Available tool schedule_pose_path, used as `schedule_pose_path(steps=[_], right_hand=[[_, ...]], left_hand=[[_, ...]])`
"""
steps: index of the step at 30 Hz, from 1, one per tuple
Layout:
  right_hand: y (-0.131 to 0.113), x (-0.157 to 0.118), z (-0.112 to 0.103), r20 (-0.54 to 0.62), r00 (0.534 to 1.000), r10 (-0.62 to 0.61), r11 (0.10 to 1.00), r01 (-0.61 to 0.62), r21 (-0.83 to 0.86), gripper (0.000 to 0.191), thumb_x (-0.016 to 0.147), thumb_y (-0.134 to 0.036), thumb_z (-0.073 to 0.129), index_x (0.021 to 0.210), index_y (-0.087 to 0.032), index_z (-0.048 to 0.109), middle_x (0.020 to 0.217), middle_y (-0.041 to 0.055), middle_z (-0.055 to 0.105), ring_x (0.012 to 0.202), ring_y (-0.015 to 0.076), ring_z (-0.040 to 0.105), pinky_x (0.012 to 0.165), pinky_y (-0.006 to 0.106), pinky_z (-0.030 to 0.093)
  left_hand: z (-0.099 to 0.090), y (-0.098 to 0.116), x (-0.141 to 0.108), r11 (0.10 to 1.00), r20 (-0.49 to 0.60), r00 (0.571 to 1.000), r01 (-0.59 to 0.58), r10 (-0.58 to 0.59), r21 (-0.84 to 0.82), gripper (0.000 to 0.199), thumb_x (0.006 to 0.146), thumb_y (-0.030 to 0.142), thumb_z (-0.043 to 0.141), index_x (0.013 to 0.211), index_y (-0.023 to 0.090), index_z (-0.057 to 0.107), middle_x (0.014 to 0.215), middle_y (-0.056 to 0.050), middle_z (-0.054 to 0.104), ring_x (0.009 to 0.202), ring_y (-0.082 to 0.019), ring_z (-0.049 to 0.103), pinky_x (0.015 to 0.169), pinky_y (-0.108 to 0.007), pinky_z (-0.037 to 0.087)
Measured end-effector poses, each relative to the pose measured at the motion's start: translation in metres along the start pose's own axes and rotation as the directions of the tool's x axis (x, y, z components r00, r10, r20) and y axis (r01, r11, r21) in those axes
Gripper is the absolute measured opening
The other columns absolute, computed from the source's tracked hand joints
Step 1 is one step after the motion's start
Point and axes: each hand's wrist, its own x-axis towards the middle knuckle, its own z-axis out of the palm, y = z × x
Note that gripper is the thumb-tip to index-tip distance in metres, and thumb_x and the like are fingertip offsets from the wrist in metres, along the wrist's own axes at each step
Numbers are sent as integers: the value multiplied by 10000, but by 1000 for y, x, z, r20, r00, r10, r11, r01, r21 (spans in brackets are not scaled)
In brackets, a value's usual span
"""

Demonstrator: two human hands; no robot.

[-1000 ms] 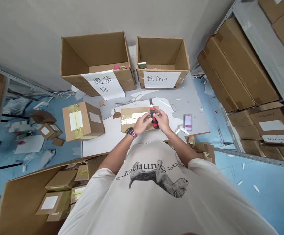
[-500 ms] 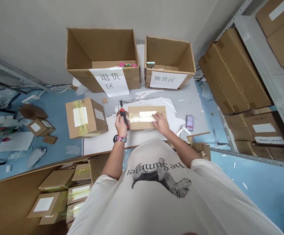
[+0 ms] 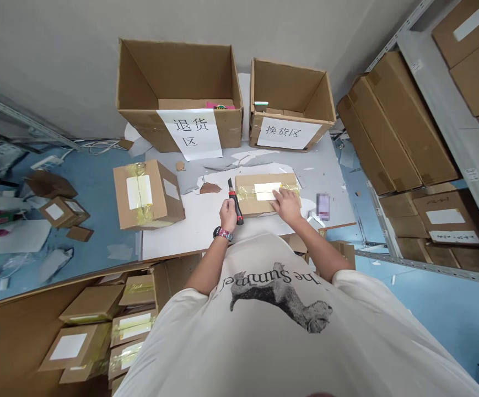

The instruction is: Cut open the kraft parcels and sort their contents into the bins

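Table: one, spread ahead of the person.
Open cartons: two, each with one paper sign; the bigger lies between 10 and 11 o'clock of the flat box, the smaller between 12 and 1.
Tall taped box: one, between 9 and 10 o'clock of the left hand, well apart.
Flat taped box: one, on the table, long axis about 9 to 3 o'clock; its middle lies at 2 o'clock from the left hand and at 10 from the right, which is nearer, already touching its right-hand part.
Hands: two; the left is clenched round the cutter's handle, near the flat box's left end; the right rests on its top, fingers spread and unclenched.
Cutter: one, blade aimed just short of 12 o'clock.
Phone: one, at 3 o'clock from the right hand.
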Motion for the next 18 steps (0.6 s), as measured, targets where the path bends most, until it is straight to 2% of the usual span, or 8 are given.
schedule_pose_path(steps=[2, 5, 8, 10, 12, 15, 18], right_hand=[[8, 0, 3, 1, 1000, -12, 1000, 12, -9, 631, 1233, -456, 495, 1779, -162, 610, 1822, 241, 570, 1655, 418, 495, 1382, 617, 349], [14, -3, 12, 1, 999, -37, 999, 37, -17, 642, 1238, -444, 447, 1808, -176, 573, 1852, 246, 530, 1675, 407, 471, 1397, 638, 324], [17, -9, 23, -4, 999, -54, 998, 54, -18, 664, 1239, -426, 398, 1866, -223, 483, 1931, 214, 427, 1743, 385, 387, 1423, 669, 262], [19, -12, 26, -1, 999, -51, 999, 51, -8, 675, 1235, -423, 390, 1883, -238, 445, 1972, 191, 355, 1783, 380, 325, 1434, 677, 228], [17, -10, 25, -3, 1000, -31, 999, 31, 13, 670, 1226, -445, 422, 1851, -210, 483, 1976, 199, 342, 1788, 402, 309, 1435, 682, 218], [3, 4, 15, -14, 999, -32, 998, 33, 54, 628, 1195, -497, 525, 1718, -160, 610, 1922, 235, 424, 1751, 443, 353, 1429, 682, 238], [-26, 25, 4, -1, 992, -123, 988, 123, 96, 574, 1165, -520, 622, 1602, -151, 670, 1818, 251, 545, 1682, 431, 438, 1431, 659, 261]], left_hand=[[4, 0, 0, 999, 31, 999, 16, -14, -48, 454, 1118, 640, 689, 878, 276, 564, 820, -4, 665, 805, -190, 662, 704, -285, 541], [2, 1, 3, 973, 104, 992, 91, -70, -213, 483, 1113, 730, 668, 997, 274, 558, 1077, -92, 831, 971, -212, 794, 816, -324, 627], [-6, 0, 7, 935, 173, 977, 175, -126, -310, 550, 1091, 797, 696, 1060, 281, 508, 1267, -173, 872, 1133, -261, 858, 916, -400, 684], [-11, -1, 8, 922, 193, 969, 209, -152, -326, 566, 1082, 799, 726, 1060, 280, 500, 1282, -197, 879, 1182, -292, 872, 933, -433, 706], [-12, -3, 7, 915, 201, 967, 218, -156, -338, 549, 1088, 771, 746, 1046, 275, 513, 1273, -206, 882, 1205, -306, 876, 936, -441, 721], [-9, -3, 6, 917, 201, 971, 194, -129, -348, 508, 1100, 718, 760, 1036, 264, 543, 1255, -202, 881, 1194, -297, 876, 931, -429, 724], [-4, -3, 6, 927, 193, 975, 170, -109, -335, 502, 1094, 712, 765, 1031, 260, 553, 1223, -182, 877, 1150, -274, 871, 918, -416, 719]])
